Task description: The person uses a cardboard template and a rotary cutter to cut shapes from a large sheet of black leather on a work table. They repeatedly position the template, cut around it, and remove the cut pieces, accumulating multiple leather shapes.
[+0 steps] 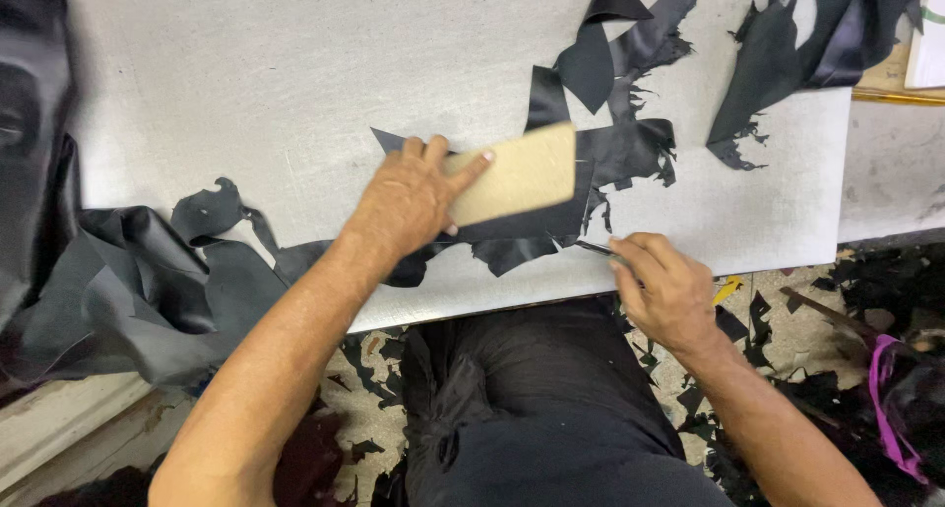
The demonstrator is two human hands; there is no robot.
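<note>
My left hand [413, 197] presses a tan cardboard template [522, 172] flat onto a piece of black leather [551, 221] on the white cutting board [295, 84]. My fingers spread over the template's left end. My right hand [661, 285] grips a thin cutting knife [596, 249], its tip at the leather just below the template's right corner. The handle is hidden inside my fist.
Ragged black leather offcuts [630, 74] lie above the template, and more [778, 64] at the board's upper right. A large black hide [128, 290] drapes off the left edge. Scraps litter the floor [787, 340]; a pink strap [886, 409] lies at the right.
</note>
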